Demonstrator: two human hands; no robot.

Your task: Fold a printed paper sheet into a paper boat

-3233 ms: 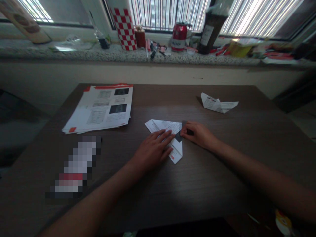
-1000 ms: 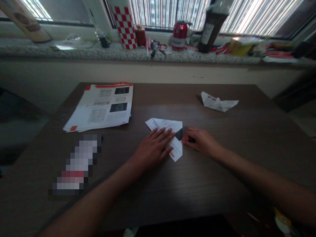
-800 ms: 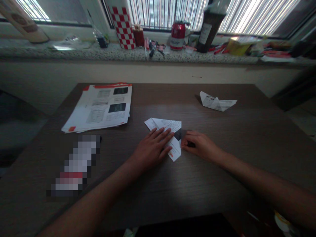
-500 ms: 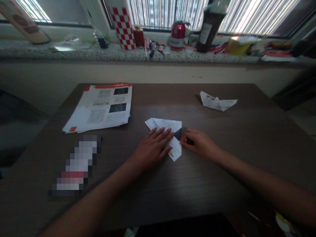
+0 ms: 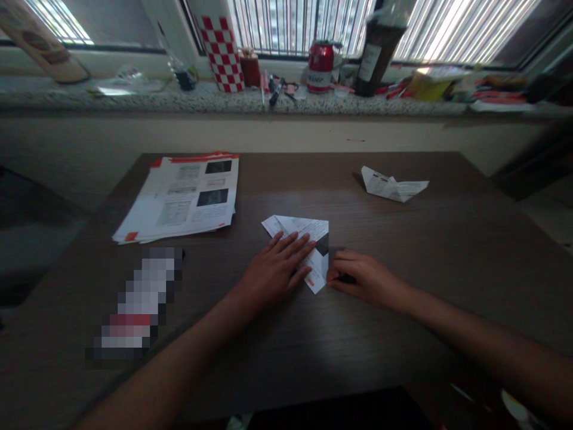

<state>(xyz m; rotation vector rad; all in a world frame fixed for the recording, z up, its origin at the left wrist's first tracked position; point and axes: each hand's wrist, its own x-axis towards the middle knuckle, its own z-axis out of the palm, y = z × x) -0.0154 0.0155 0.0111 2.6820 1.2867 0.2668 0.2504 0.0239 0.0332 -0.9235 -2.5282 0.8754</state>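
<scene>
A folded sheet of printed paper lies flat on the table, pointed at its left end and at its lower corner. Spread across its middle, my left hand presses it down with open fingers and covers part of it. My right hand is closed, its thumb and forefinger pinched at the paper's right edge near the lower corner. Farther back on the right stands a folded paper boat, apart from both hands.
A stack of printed sheets lies at the back left of the table. In front of it is a blurred-out oblong item. Along the stone window sill stand a red can, a dark bottle and a checkered container.
My right hand has slid down along the paper's right edge, towards me, to near the lower corner. My left hand and the paper have stayed in place.
</scene>
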